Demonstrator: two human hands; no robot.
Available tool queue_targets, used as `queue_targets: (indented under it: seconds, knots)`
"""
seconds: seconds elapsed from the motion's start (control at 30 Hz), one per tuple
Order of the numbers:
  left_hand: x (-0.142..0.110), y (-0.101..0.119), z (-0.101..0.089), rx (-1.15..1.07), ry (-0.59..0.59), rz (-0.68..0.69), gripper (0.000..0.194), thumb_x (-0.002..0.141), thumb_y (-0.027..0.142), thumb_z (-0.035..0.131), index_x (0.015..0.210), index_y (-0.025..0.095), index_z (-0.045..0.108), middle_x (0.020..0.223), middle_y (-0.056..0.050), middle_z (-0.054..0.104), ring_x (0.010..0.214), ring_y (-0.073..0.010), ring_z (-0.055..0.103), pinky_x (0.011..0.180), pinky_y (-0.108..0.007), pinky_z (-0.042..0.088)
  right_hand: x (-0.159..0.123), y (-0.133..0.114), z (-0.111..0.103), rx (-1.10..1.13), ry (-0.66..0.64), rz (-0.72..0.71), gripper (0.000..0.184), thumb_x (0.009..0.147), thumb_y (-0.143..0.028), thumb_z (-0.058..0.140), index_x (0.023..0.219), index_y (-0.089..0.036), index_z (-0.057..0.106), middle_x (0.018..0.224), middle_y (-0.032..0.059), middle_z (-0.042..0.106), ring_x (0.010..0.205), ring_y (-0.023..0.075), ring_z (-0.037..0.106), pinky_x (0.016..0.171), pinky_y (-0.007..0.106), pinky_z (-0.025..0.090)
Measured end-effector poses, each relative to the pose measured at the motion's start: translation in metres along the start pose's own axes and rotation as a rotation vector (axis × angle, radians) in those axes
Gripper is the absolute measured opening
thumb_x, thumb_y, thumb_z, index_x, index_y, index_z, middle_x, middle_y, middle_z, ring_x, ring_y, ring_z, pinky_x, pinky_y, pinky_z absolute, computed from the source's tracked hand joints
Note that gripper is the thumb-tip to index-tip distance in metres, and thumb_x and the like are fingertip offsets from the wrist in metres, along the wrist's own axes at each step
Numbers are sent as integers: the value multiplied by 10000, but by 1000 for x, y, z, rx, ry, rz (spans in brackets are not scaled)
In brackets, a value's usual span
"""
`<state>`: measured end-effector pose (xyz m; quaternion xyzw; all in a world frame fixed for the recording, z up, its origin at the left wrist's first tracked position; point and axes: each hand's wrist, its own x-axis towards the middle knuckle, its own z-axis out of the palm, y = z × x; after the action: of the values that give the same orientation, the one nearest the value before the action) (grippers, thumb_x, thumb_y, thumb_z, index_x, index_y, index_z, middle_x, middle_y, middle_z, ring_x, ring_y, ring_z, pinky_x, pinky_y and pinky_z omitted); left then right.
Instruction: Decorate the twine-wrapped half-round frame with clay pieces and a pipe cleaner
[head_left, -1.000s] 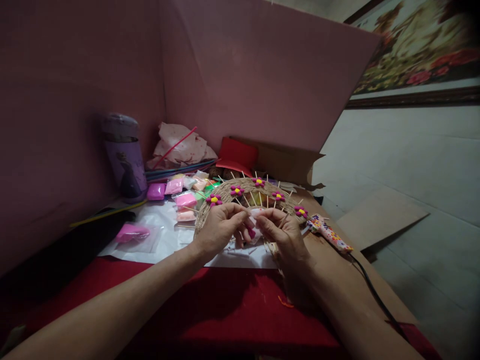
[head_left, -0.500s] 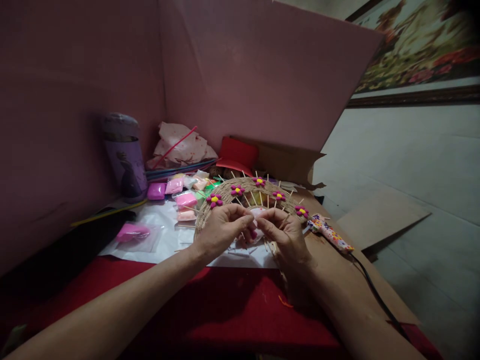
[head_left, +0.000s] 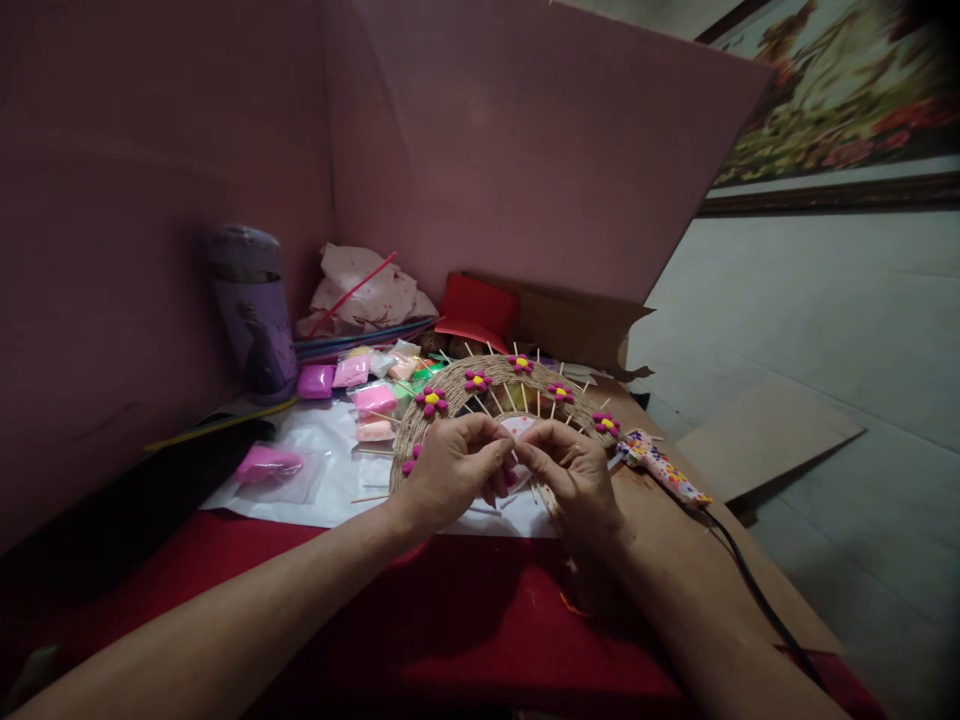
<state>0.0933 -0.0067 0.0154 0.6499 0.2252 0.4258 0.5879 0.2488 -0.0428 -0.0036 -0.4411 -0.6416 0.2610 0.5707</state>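
Note:
My left hand [head_left: 457,458] and my right hand [head_left: 574,468] meet fingertip to fingertip over the near part of a twine-wrapped ring [head_left: 450,385]. Both pinch with thumb and forefinger; whatever lies between the tips is too small to make out. A bit of magenta [head_left: 511,478] shows just under my left fingers, and I cannot tell whether it is held. Magenta clay flowers with yellow centres, such as this flower [head_left: 430,401], sit around the ring. Thin wooden sticks [head_left: 509,398] poke out of it. Behind my fingertips is a white dotted round centre [head_left: 517,425], partly hidden.
Packets of coloured clay [head_left: 375,400] lie at the left on a white sheet [head_left: 307,510], near an opened pink packet [head_left: 270,465]. A purple tumbler [head_left: 255,320] stands behind them. At right, a flower-patterned glue gun [head_left: 664,470] with a black cord rests on cardboard [head_left: 720,570].
The hands keep almost the same pinching pose, with slight finger movement. The whole view has shifted a little, and another magenta flower shows beside my left hand.

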Motion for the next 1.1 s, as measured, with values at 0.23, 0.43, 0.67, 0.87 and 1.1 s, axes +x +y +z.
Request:
queue_targets:
  seconds: [0.23, 0.43, 0.67, 0.87, 1.1]
  knots:
    - [-2, 3, 2, 4, 15, 13, 136, 777, 210, 569, 678, 120, 546, 508, -3, 597, 370, -75, 526, 361, -183, 448, -1, -3, 1, 15, 22, -4, 157, 800, -309, 659, 716, -182, 623, 687, 17, 629, 629, 146, 582, 595, 272, 470]
    - [-2, 4, 2, -29, 4, 12, 127, 773, 205, 573, 681, 124, 545, 507, -3, 598, 372, -81, 533, 365, -188, 451, -1, -5, 3, 9, 43, -28, 159, 795, -306, 662, 703, -180, 631, 695, 16, 617, 638, 144, 565, 593, 268, 455]
    - [6, 1, -4, -143, 6, -51, 158, 781, 247, 587, 738, 96, 570, 557, -28, 622, 415, -104, 576, 379, -197, 465, 1, 0, 2, 84, 83, 30, 175, 796, -343, 653, 739, -181, 614, 635, -17, 568, 557, 106, 491, 514, 227, 387]
    - [7, -2, -6, -195, -12, -72, 158, 771, 242, 598, 729, 94, 565, 583, -41, 635, 434, -113, 591, 390, -207, 478, 2, 1, 2, 114, 83, 46, 181, 788, -338, 660, 726, -177, 604, 621, -28, 538, 537, 91, 451, 495, 217, 352]
    - [6, -2, -5, -172, -11, -42, 154, 765, 237, 591, 704, 98, 566, 572, -33, 625, 416, -102, 574, 379, -201, 469, 2, 1, 4, 91, 76, 34, 170, 799, -332, 647, 729, -183, 606, 655, -18, 562, 577, 105, 489, 542, 232, 387]
